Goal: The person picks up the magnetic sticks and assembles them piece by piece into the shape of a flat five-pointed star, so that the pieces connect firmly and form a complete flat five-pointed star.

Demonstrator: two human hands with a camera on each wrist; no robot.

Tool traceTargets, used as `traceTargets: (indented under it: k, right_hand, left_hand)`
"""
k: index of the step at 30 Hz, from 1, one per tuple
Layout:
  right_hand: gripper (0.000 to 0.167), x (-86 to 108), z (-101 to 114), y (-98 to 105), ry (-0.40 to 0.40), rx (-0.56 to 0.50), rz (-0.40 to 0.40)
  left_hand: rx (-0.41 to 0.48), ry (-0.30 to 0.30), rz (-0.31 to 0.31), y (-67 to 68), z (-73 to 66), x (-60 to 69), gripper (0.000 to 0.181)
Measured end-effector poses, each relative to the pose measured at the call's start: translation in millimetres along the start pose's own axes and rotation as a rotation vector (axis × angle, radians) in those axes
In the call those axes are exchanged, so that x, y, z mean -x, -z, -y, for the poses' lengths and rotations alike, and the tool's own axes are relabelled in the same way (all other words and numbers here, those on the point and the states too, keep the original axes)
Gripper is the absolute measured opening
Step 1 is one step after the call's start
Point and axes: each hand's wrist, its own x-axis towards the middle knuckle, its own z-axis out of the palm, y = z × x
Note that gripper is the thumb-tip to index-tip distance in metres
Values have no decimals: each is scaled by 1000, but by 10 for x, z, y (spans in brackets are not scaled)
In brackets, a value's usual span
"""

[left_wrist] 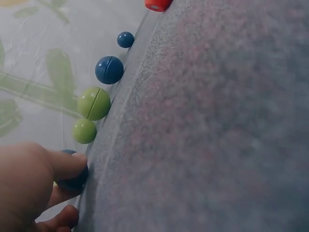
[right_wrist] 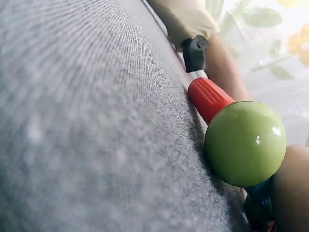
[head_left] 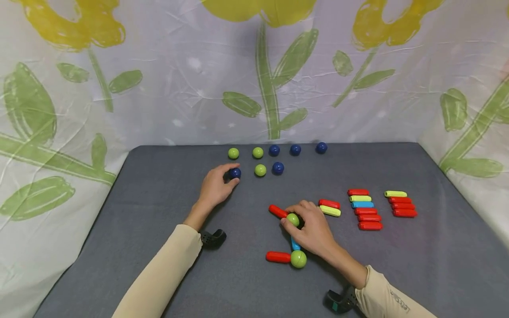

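Flowered cloth (head_left: 179,106) is hanging behind a grey table (head_left: 238,287); I'm watching the left hand (head_left: 214,187) pinching a blue ball (head_left: 235,173), beyond and left of the green ball (head_left: 293,219) the right hand (head_left: 315,227) is gripping, whose red stick (head_left: 277,211) is slanting out toward the blue one.

Across the back of the desk (head_left: 222,282) — balls (head_left: 274,150) in two rows, leftmost front ball (head_left: 235,172) in the left grip (head_left: 216,187). Nearer, the joined piece (head_left: 298,259) lies partly beneath the right grip (head_left: 312,229) — three stick groups (head_left: 362,205) to its right.
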Motion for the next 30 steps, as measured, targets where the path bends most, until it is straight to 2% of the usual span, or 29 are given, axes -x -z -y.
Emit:
traceTargets:
  k: [8,13,17,25,30]
  right_hand:
    - [25,-23,26,-2,-9,1,-14]
    - [26,-41,41,-9,-34,6,-5]
    - [24,-36,48,-4,-49,-15,-2]
    - [20,-13,38,-8,-70,-53,-10]
    - [19,-11,35,-14,-59,-63,-24]
  left_hand:
    - [83,2,65,15,-40,248,45]
    - [85,-13,94,5,-82,369,44]
    - [89,-37,124,-10,-119,406,42]
    - [105,-81,222,-50,-227,448,42]
    - [114,-124,245,-75,-271,470,42]
